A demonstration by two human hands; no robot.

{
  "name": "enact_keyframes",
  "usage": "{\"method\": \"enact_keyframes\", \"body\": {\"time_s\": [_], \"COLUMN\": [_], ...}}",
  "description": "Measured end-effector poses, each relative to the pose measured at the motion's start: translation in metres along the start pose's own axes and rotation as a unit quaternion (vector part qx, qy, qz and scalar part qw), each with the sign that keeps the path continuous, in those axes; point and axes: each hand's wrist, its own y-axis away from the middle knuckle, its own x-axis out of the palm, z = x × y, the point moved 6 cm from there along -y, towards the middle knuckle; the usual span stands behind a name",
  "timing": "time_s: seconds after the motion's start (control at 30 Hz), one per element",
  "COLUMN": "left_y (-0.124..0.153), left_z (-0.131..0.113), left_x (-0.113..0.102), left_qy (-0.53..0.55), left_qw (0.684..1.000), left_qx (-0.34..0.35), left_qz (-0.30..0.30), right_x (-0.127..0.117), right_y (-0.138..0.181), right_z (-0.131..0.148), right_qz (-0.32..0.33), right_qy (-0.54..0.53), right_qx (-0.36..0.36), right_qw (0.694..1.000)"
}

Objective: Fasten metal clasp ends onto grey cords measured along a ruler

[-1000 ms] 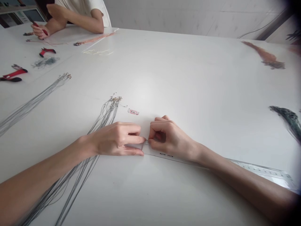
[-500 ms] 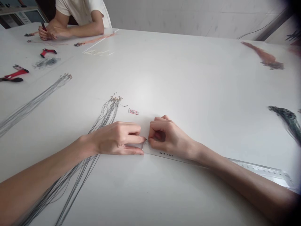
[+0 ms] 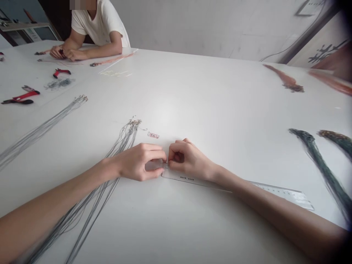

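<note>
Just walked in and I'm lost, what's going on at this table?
A person's left hand and right hand meet at the end of a clear ruler, and whatever they hold is too small to make out. A bundle of grey cords runs under the left forearm. Across the white table, a co-worker sits, hands together.

bright even light, soft glare on the white table (image 3: pixel 220 110), blurred left forearm (image 3: pixel 55 216), dark warped edges
</note>
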Motion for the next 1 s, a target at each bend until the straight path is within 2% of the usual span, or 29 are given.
{"method": "enact_keyframes", "body": {"time_s": [0.17,0.27,0.4,0.53,0.73,0.87,1.0], "left_y": [-0.004,-0.004,-0.002,-0.003,-0.005,-0.002,-0.002], "left_z": [0.002,0.003,-0.004,-0.019,-0.037,-0.043,-0.047], "left_x": [-0.003,-0.003,-0.003,-0.001,0.006,0.007,0.006], "left_qy": [0.041,0.070,0.102,0.120,0.105,0.083,0.053], "left_qw": [0.998,0.993,0.984,0.980,0.978,0.969,0.968], "left_qx": [-0.052,-0.085,-0.105,-0.080,0.000,0.033,0.037], "left_qz": [-0.018,-0.049,-0.103,-0.134,-0.178,-0.228,-0.242], "right_x": [0.000,-0.001,-0.008,-0.013,-0.007,-0.004,-0.005], "right_y": [-0.001,0.000,0.007,0.024,0.045,0.047,0.042], "right_z": [-0.004,-0.007,-0.006,-0.001,-0.003,-0.008,-0.011], "right_qz": [0.022,0.056,0.064,0.062,0.072,0.072,0.065], "right_qy": [-0.079,-0.151,-0.182,-0.239,-0.363,-0.425,-0.459], "right_qx": [0.032,0.066,0.083,0.072,0.103,0.130,0.128], "right_qw": [0.996,0.985,0.978,0.966,0.923,0.893,0.877]}}
